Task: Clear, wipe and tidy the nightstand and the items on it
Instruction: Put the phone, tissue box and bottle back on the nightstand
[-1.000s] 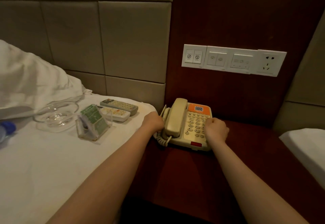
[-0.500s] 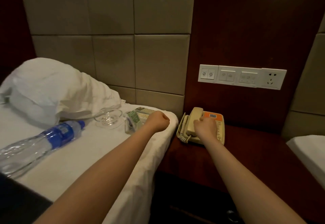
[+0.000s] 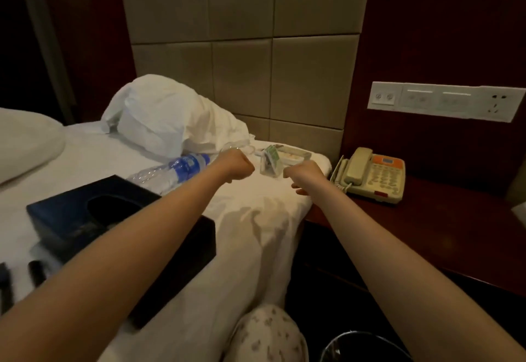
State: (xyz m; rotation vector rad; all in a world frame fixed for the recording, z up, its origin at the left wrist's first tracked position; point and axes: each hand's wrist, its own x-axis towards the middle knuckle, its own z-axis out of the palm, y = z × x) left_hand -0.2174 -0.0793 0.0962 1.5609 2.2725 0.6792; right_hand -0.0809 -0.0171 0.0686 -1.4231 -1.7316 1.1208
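Bed (image 3: 256,233): white sheet, a little wrinkled near the corner; it fills the left and middle of the view and carries most of the small items.
Headboard (image 3: 242,77): beige padded panels behind the bed.
Nightstand (image 3: 427,228): dark red wood, just to the right of the bed; only the telephone stands on its top.
Pillow (image 3: 168,117): white and crumpled, against the headboard.
Tissue box (image 3: 85,213): dark, with an oval opening on top, lying on the sheet under the left forearm.
Waste bin (image 3: 358,344): dark, on the floor at the bottom edge, only partly in view.
Switch panel (image 3: 444,101): white, on the wooden wall above the nightstand.
Water bottle (image 3: 170,169): clear plastic with a blue label, lying on its side between the tissue box and the pillow.
Telephone (image 3: 373,175): beige with an orange part, handset on its cradle, at the back left of the nightstand.
Left hand (image 3: 237,166): fingers curled tight into a fist, holding nothing, over the sheet beside the bottle cap.
Right hand (image 3: 304,175): fingers bent loosely downward, thumb apart, holding nothing, just right of the card holder.
Card holder (image 3: 270,162): clear plastic with green cards, on the sheet between the two hands.
Remote controls (image 3: 293,154): blurred, lying behind the card holder near the corner of the bed.
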